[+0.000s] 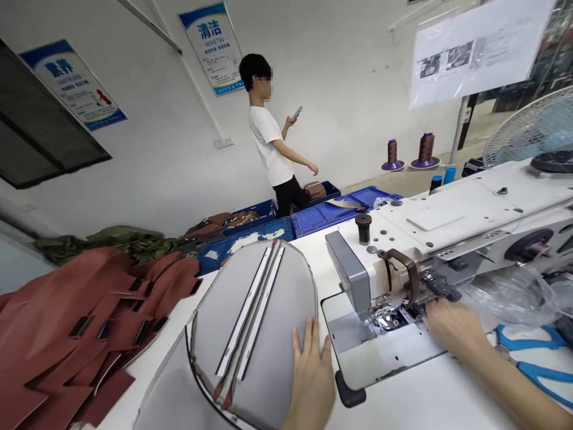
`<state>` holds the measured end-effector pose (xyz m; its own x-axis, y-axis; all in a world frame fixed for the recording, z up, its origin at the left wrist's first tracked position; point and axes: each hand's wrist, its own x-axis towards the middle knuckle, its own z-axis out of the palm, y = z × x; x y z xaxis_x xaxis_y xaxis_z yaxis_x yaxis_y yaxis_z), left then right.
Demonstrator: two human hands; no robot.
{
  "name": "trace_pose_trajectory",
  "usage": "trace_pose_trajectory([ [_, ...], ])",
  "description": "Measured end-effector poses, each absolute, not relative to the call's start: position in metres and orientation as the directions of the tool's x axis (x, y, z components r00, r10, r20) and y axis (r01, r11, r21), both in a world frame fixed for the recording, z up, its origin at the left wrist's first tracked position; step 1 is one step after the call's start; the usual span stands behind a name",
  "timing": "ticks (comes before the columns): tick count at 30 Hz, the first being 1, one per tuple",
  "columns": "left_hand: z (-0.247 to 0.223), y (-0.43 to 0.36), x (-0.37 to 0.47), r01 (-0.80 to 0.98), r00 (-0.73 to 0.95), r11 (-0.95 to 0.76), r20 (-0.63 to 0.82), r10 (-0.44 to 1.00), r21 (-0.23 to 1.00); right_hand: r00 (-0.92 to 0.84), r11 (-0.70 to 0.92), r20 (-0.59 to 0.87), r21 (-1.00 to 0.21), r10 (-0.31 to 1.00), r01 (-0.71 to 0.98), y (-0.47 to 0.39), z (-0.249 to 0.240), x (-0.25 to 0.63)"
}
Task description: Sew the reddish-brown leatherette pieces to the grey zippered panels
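Seated at an industrial sewing machine point(447, 239), a worker rests the left hand point(311, 373) flat, fingers open and spread, on the near edge of a grey oval panel point(268, 322) lying just left of the machine bed. Two pale zipper strips point(253, 310) run lengthwise down the panel's middle and appear already attached, while dark piping shows along its lower rim. The right hand point(452, 328) reaches in beside the needle area point(387, 316); its fingertips are hidden against the machine, so whether they pinch anything cannot be told. The panel is not under the presser foot, which suggests no seam is being run on it at this moment. A stack of rust-brown cut pieces point(85, 322) lies at the far left of the table, blue scissors point(532, 352) at the right. Behind the blue crates point(340, 212), another person point(273, 143) stands looking at a phone.
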<state>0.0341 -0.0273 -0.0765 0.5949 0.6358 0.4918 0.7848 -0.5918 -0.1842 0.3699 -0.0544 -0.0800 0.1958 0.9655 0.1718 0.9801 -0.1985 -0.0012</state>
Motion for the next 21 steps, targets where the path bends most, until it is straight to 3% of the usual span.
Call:
trace_pose_trajectory([
  [9,-0.073,-0.03,0.033,0.789,0.596,-0.597,0.42,0.685,-0.146,0.011,-0.005,0.102,-0.058,0.995,0.998,-0.058,-0.08,0.357],
  [21,-0.068,-0.03,0.035,0.794,0.592,-0.597,0.364,0.719,-0.111,0.13,-0.117,0.093,-0.126,0.987,0.985,-0.061,-0.082,0.342],
])
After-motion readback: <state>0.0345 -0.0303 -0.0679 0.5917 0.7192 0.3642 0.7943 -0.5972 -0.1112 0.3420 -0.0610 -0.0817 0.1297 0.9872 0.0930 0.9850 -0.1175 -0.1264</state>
